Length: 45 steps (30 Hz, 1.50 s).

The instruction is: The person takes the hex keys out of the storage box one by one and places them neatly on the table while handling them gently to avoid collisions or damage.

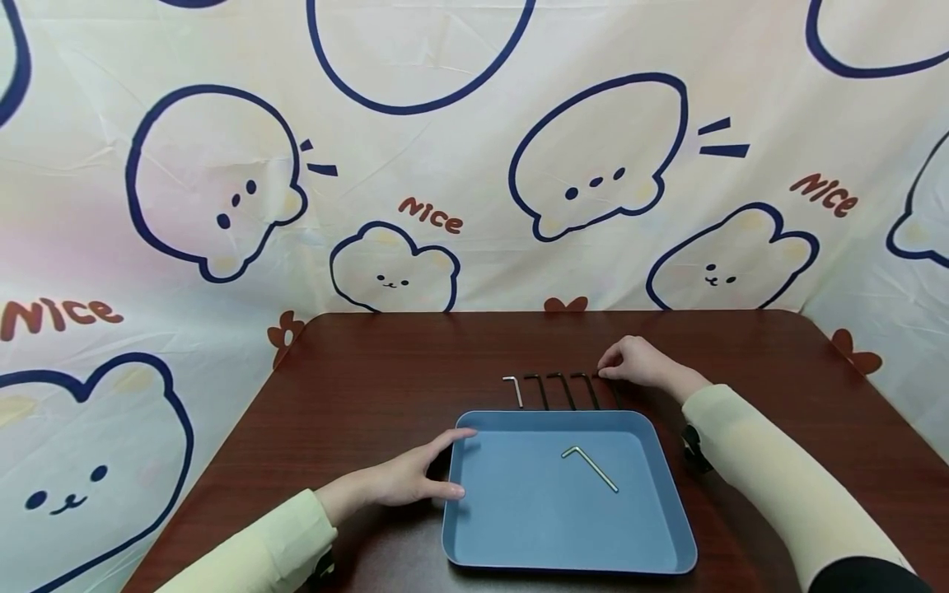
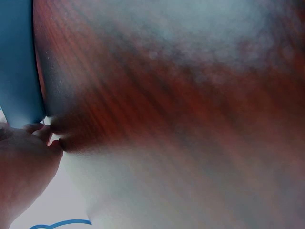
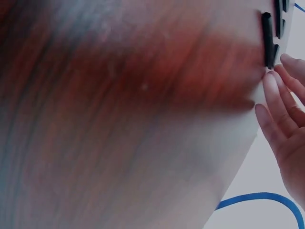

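On the table's right side, my right hand (image 1: pixel 639 362) pinches the short end of the rightmost black hex key (image 3: pixel 267 40) between thumb and fingertips; the hand hides part of that key in the head view. To its left lie a small silver hex key (image 1: pixel 517 393) and several black hex keys (image 1: pixel 565 391), lined up in a row. A larger, pale gold hex key (image 1: pixel 596 472) lies in the blue tray (image 1: pixel 549 418). My left hand (image 1: pixel 404 476) touches the tray's left rim, its thumb and fingers extended and spread apart.
The dark brown wooden table (image 1: pixel 356 362) has its far edge behind the row of keys. A cloth (image 1: pixel 400 165) printed with cartoon bears hangs beyond it and along both sides. The tray's raised rim stands just in front of the keys.
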{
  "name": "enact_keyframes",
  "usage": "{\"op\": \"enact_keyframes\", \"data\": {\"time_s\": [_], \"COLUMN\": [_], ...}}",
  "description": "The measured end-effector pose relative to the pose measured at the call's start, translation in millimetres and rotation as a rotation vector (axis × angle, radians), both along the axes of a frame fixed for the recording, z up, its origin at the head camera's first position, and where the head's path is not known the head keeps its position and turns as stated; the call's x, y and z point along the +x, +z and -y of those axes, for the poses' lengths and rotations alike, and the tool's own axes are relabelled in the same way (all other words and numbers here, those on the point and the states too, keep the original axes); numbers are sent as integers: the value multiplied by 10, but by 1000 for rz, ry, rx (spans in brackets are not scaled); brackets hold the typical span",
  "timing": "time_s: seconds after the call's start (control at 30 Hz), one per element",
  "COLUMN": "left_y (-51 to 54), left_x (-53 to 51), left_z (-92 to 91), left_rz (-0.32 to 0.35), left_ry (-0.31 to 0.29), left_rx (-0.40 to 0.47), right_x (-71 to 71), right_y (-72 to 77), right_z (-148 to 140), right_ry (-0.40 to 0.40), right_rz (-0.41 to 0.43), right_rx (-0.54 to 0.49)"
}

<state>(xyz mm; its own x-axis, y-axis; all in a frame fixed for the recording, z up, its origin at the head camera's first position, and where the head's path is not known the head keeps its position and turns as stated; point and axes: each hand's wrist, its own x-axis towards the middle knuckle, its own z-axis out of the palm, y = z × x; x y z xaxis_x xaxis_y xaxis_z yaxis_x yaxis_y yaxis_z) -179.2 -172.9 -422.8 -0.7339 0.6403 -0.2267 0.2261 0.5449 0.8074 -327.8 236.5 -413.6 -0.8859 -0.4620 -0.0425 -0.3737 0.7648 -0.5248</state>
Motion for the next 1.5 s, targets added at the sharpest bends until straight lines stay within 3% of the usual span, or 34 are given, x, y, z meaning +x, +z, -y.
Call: {"op": "enact_keyframes", "data": {"time_s": [0.17, 0.5, 1.07, 1.5], "left_y": [2, -2, -11, 12], "left_x": [-3, -3, 0, -1], "left_z": [1, -6, -9, -14], "left_rz": [-5, -10, -9, 3], "left_ry": [2, -1, 5, 8], "left_rx": [2, 0, 1, 1], "right_x": [44, 170, 431, 650], "right_y": [122, 338, 670, 777], "right_z": [-52, -95, 48, 103], "right_ry": [-23, -25, 71, 166], "right_rz": [32, -25, -105, -153], "right_rx": [-28, -48, -71, -76]}}
